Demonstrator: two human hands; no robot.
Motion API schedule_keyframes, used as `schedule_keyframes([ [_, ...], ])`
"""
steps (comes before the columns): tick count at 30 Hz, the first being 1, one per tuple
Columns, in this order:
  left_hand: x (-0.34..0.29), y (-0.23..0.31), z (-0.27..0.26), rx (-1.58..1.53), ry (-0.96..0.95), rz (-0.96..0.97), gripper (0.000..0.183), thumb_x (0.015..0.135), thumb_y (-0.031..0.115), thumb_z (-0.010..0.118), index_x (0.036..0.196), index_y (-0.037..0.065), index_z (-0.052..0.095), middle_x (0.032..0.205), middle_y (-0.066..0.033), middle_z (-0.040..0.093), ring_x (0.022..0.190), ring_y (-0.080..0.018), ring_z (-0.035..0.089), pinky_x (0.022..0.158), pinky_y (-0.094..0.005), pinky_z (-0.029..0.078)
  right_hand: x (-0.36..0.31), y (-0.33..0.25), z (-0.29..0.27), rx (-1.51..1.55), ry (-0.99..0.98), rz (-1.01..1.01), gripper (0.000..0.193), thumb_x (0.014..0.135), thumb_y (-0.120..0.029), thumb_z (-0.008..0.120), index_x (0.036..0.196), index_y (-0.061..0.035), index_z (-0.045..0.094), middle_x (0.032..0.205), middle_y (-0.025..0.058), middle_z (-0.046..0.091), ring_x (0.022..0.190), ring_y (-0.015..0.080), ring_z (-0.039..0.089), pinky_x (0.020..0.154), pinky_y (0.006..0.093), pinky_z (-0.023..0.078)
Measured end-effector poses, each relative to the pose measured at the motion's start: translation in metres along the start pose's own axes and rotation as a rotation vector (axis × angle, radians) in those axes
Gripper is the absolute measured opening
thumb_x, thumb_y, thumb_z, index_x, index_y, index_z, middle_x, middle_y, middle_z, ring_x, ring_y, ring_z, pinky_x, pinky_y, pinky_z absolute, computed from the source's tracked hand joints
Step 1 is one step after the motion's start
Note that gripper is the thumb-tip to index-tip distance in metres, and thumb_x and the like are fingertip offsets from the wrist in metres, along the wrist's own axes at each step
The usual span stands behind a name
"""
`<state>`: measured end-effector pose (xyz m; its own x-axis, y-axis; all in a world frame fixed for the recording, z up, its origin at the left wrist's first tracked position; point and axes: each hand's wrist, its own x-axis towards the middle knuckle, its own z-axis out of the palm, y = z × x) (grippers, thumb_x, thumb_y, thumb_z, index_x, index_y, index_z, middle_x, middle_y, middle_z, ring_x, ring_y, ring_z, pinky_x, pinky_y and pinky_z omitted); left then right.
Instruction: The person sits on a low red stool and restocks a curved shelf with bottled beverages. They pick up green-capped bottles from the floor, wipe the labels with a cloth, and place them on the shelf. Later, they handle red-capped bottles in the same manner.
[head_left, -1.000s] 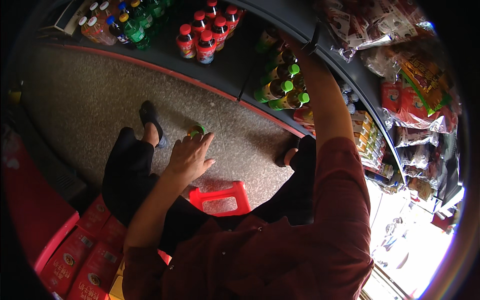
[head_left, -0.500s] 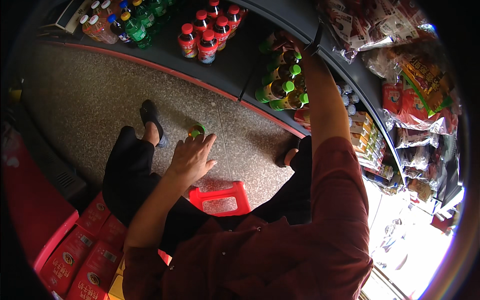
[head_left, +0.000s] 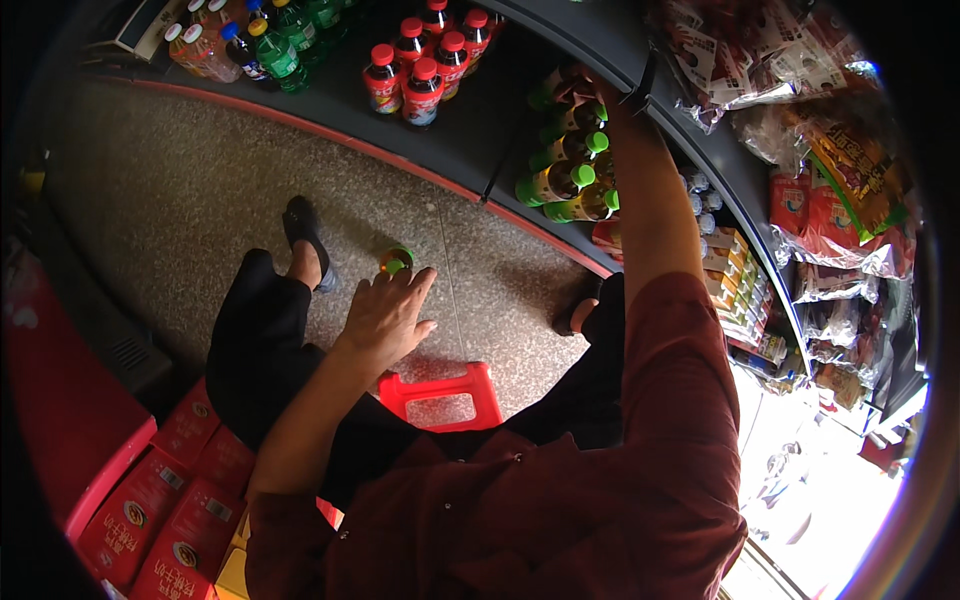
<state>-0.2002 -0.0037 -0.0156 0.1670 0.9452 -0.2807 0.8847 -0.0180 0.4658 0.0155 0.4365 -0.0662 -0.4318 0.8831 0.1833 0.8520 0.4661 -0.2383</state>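
Stretched over the floor, my left hand [head_left: 380,325] has its fingers extended and nothing in them. Just beyond its fingertips stands a green-capped drink bottle [head_left: 398,261], seen from above and partly hidden by the hand. My right hand [head_left: 588,84] reaches deep into the lower shelf [head_left: 470,165], among rows of dark drink bottles with green caps [head_left: 565,182]. It is at the far bottles of that group, in shadow and partly behind the upper shelf's edge, so its fingers are hard to make out.
Red-capped bottles [head_left: 422,92] stand left of the green-capped ones, with green soda bottles [head_left: 277,62] farther left. Bagged snacks [head_left: 845,185] fill the upper shelf at right. Between my legs is a red plastic stool [head_left: 485,398]. Red cartons [head_left: 185,540] are stacked at lower left.
The shelf and its bottles sit slightly farther right and lower in the picture. Both hands stay nearly where they were, the left one still with its fingers extended.
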Motion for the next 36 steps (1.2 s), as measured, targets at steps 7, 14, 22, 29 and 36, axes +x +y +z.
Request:
schedule_keyframes([
  [7, 0.001, 0.001, 0.001, 0.015, -0.041, -0.011, 0.063, 0.074, 0.032, 0.079, 0.126, 0.011, 0.049, 0.106, -0.0091, 0.061, 0.1, -0.0261, 0.061, 0.08, -0.0413, 0.05, 0.0, 0.001, -0.001, -0.014, 0.009, -0.005, 0.042, 0.091, -0.047, 0.055, 0.108, -0.0094, 0.063, 0.075, 0.0118, 0.067, 0.064, 0.0227, 0.066, 0.057, 0.0403, 0.054],
  [14, 0.004, 0.001, 0.003, 0.036, -0.025, 0.02, 0.066, 0.073, 0.032, 0.079, 0.127, 0.01, 0.048, 0.108, -0.0114, 0.06, 0.096, -0.0273, 0.062, 0.079, -0.0405, 0.051, -0.001, 0.003, -0.002, -0.024, 0.008, -0.008, 0.042, 0.091, -0.048, 0.055, 0.11, -0.0102, 0.063, 0.076, 0.0119, 0.067, 0.065, 0.0225, 0.067, 0.057, 0.0405, 0.054],
  [22, 0.004, -0.007, 0.003, 0.015, 0.047, 0.062, 0.069, 0.075, 0.031, 0.077, 0.131, 0.006, 0.045, 0.116, -0.0162, 0.06, 0.094, -0.0313, 0.064, 0.081, -0.0389, 0.052, -0.003, -0.007, -0.001, -0.099, 0.019, -0.054, 0.043, 0.091, -0.048, 0.055, 0.112, -0.0111, 0.063, 0.078, 0.0119, 0.068, 0.066, 0.0222, 0.068, 0.057, 0.0409, 0.055],
  [29, 0.009, -0.028, -0.052, -0.403, 0.615, -0.25, 0.035, 0.088, 0.026, 0.068, 0.117, 0.009, 0.061, 0.098, -0.0114, 0.069, 0.093, -0.0257, 0.067, 0.078, -0.0381, 0.051, -0.087, -0.123, -0.019, -0.555, 0.196, -0.4, 0.044, 0.091, -0.049, 0.054, 0.113, -0.0119, 0.063, 0.079, 0.0119, 0.068, 0.067, 0.0219, 0.069, 0.057, 0.0412, 0.055],
  [36, 0.013, -0.029, -0.056, -0.726, 0.804, -0.167, 0.028, 0.086, 0.019, 0.072, 0.107, 0.004, 0.064, 0.09, -0.0102, 0.07, 0.085, -0.0184, 0.068, 0.075, -0.0298, 0.052, -0.251, -0.251, 0.055, 0.179, 0.002, -0.512, 0.03, 0.081, -0.034, 0.062, 0.097, -0.0094, 0.064, 0.106, 0.0136, 0.059, 0.099, 0.0261, 0.059, 0.07, 0.0377, 0.055],
])
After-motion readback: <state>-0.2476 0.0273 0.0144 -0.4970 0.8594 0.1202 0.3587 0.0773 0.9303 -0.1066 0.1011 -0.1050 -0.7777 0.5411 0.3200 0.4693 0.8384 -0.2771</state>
